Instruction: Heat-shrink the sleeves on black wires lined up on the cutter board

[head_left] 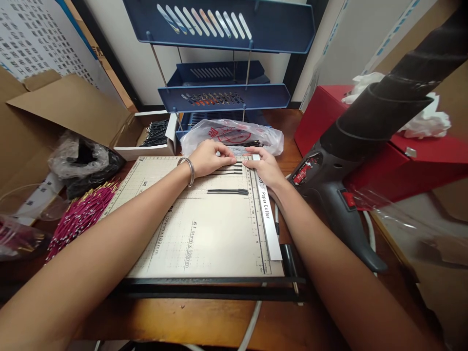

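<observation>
A beige paper cutter board (204,234) lies in front of me on the wooden desk. My left hand (210,157), with a metal bangle on the wrist, rests fingers down on a row of thin black strips (228,169) at the board's far end. My right hand (266,168) lies flat on the cutter's white blade arm (268,222), fingertips touching the right ends of the same strips. A separate small bundle of black strips (227,191) lies loose on the board just below the hands.
A black heat gun (340,161) rests on the right beside a red box (383,161). Behind the board are a clear plastic bag (234,134), a box of black strips (155,134) and blue stacked trays (223,95). Pink-and-gold pieces (82,214) lie left, near cardboard boxes.
</observation>
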The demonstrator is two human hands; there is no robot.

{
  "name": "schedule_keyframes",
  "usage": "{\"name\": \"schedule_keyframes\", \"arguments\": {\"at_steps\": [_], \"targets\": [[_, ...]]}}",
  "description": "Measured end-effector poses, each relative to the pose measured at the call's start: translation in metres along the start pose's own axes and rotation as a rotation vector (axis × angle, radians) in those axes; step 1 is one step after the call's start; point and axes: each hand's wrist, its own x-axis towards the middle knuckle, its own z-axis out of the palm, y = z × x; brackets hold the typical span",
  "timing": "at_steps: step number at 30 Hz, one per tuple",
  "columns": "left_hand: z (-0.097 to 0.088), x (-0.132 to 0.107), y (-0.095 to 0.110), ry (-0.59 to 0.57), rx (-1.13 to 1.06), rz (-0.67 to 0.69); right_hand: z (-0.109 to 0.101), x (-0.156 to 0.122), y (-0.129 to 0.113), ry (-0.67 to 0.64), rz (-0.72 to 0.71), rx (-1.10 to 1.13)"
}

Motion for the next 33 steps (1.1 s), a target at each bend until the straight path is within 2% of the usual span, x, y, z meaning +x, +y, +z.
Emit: {"name": "schedule_keyframes", "arguments": {"at_steps": [10, 24, 26, 30, 33], "targets": [[-0.001, -0.001, 0.004, 0.011, 0.010, -0.017, 0.002, -0.003, -0.005, 0.019, 0.010, -0.035], [-0.001, 0.000, 0.004, 0.003, 0.008, -0.028, -0.001, 0.000, 0.002, 0.009, -0.003, -0.023], [-0.001, -0.002, 0.006, 0.039, -0.016, -0.021, 0.000, -0.001, 0.001, 0.005, -0.001, -0.033], [-0.003, -0.018, 0.013, 0.182, -0.067, 0.006, 0.002, -0.004, -0.002, 0.017, 0.008, -0.019], [-0.006, -0.032, 0.015, 0.186, 0.004, 0.037, 0.003, -0.006, -0.004, 0.026, 0.008, -0.012]]}}
